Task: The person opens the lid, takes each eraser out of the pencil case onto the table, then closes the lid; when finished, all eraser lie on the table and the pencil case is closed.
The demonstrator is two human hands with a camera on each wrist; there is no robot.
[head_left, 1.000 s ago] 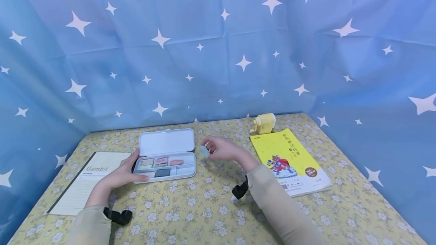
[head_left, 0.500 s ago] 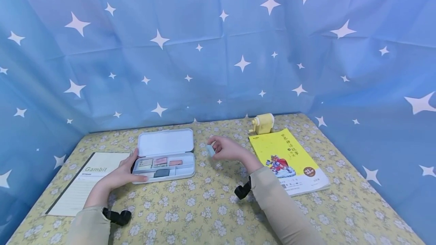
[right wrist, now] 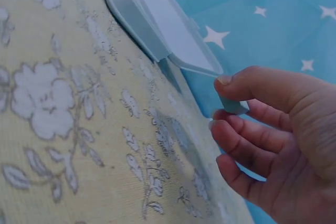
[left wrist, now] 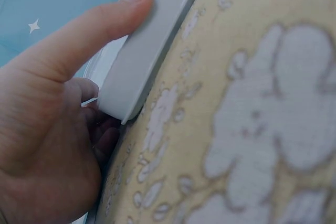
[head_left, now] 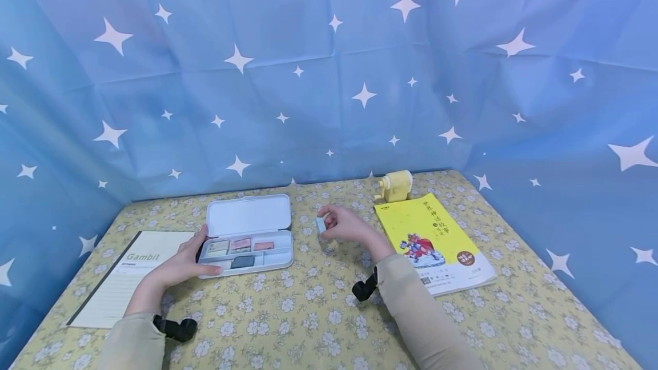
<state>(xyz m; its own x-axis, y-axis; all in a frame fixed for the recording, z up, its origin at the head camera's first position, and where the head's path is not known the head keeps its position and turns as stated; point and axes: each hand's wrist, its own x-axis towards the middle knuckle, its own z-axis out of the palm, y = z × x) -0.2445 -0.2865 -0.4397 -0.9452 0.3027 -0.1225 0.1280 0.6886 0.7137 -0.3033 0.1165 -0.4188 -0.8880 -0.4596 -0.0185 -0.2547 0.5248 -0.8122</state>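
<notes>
Light-blue block [head_left: 321,225] sits pinched between thumb and fingers of a person's right hand [head_left: 345,226], raised above a tabletop. Blue curtain [head_left: 329,73] scattered with white four-pointed stars hangs behind the table and along both sides. Yellow cloth [head_left: 308,324] with white flowers covers the tabletop. At right lies a yellow-covered book [head_left: 434,238]; at left, a notebook [head_left: 123,276] marked "Gambit." Between them, the left hand [head_left: 177,261] grips the left end of a white case [head_left: 277,258], lid up. Yellow crank sharpener [head_left: 398,187] stands just behind the book.
</notes>
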